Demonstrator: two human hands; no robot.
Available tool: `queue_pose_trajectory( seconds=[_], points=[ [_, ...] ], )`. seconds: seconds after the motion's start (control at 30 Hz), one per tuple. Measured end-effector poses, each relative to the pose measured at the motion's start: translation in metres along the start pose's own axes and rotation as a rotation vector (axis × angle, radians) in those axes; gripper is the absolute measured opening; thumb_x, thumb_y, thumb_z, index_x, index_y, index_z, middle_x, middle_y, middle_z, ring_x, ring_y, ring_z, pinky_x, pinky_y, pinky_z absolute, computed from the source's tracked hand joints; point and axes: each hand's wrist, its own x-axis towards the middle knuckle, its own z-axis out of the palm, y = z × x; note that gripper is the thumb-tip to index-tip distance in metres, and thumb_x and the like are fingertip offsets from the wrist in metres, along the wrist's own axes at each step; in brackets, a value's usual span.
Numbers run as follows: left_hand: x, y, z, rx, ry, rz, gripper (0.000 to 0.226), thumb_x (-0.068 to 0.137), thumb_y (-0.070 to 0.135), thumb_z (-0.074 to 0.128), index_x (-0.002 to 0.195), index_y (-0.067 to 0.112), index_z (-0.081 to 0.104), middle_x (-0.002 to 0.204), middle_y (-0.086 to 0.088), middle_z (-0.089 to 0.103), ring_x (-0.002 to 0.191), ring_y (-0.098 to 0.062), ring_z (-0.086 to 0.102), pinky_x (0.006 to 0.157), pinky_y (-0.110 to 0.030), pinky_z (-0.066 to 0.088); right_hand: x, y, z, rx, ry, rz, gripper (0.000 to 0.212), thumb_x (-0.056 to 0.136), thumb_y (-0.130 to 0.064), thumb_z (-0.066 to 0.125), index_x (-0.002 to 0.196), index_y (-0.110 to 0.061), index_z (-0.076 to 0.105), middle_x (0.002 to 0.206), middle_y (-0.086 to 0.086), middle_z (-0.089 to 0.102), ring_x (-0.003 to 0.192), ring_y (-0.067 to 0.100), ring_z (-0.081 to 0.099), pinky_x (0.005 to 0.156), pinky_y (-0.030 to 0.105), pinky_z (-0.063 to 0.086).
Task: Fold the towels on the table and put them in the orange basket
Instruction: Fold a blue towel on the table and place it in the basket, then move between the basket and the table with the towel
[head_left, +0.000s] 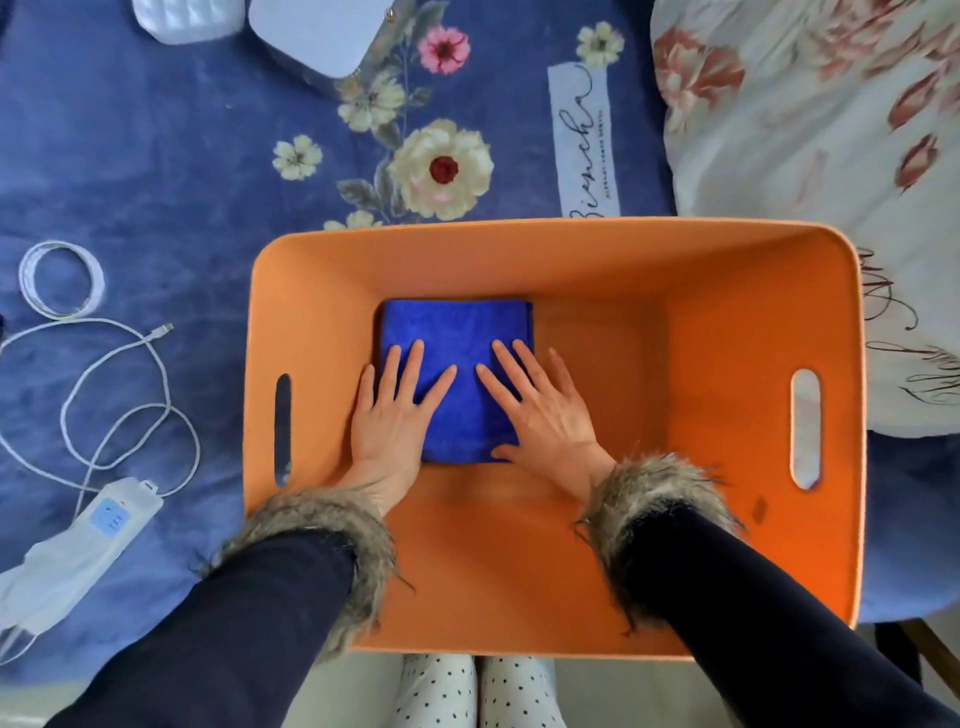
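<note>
Sleeves with fur cuffs reach into the orange basket (727, 291), where the left hand (392, 415) and right hand (540, 415) lie flat, fingers straight and spread, pressing a blue towel (457, 332) onto the basket floor at its left side. Placing looks nearly done; next, I'd guess, both hands lift out for another towel. It looks plush, folded square, edges neat.
</note>
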Motion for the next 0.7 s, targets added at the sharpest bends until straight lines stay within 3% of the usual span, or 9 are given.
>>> queue_pose_trajectory(
  seconds=[0.23, 0.33, 0.47, 0.57, 0.7],
  points=[
    [0.008, -0.001, 0.003, -0.034, -0.094, 0.014, 0.114, 0.081, 0.031, 0.070, 0.141, 0.033, -0.027, 0.150, -0.010, -0.034, 0.142, -0.031, -0.021, 0.116, -0.045, 0.000, 0.008, -0.004, -0.001, -0.040, -0.095, 0.034, 0.106, 0.080, -0.065, 0.052, 0.145, -0.026, -0.021, 0.152, 0.005, -0.030, 0.141, 0.025, -0.025, 0.113, 0.055, -0.008],
    [0.016, -0.002, -0.002, -0.054, -0.207, 0.029, 0.123, 0.074, 0.043, 0.074, 0.139, 0.034, -0.029, 0.148, -0.009, -0.038, 0.140, -0.031, -0.026, 0.115, -0.046, -0.003, 0.012, -0.003, -0.002, -0.060, -0.157, 0.029, 0.107, 0.079, -0.067, 0.051, 0.144, -0.026, -0.024, 0.150, 0.004, -0.035, 0.140, 0.025, -0.028, 0.112, 0.055, -0.010],
    [0.015, -0.010, -0.034, -0.134, -0.335, 0.068, 0.107, 0.078, 0.049, 0.068, 0.146, 0.034, -0.014, 0.153, -0.008, -0.028, 0.143, -0.028, -0.017, 0.116, -0.048, 0.000, 0.003, 0.000, -0.025, 0.158, -0.156, 0.026, 0.090, 0.085, -0.060, 0.050, 0.149, -0.028, -0.006, 0.156, 0.004, -0.019, 0.144, 0.023, -0.017, 0.114, 0.054, -0.003],
    [-0.011, -0.011, -0.070, -0.251, -0.140, 0.043, 0.081, 0.090, 0.043, 0.053, 0.149, 0.029, 0.001, 0.157, -0.008, -0.015, 0.145, -0.025, -0.005, 0.116, -0.049, 0.005, -0.029, -0.002, -0.054, 0.409, -0.062, 0.186, 0.077, 0.090, -0.048, 0.050, 0.149, -0.027, 0.005, 0.158, 0.003, -0.007, 0.145, 0.023, -0.003, 0.115, 0.051, 0.005],
    [-0.071, -0.002, -0.123, -0.500, 0.173, 0.008, 0.064, 0.095, 0.038, 0.044, 0.149, 0.023, 0.013, 0.158, -0.008, -0.005, 0.145, -0.026, 0.009, 0.115, -0.043, 0.017, -0.099, -0.001, -0.103, 0.506, 0.070, 0.339, 0.070, 0.091, -0.043, 0.048, 0.149, -0.028, 0.011, 0.158, 0.000, 0.004, 0.145, 0.023, 0.007, 0.115, 0.050, 0.012]
  ],
)
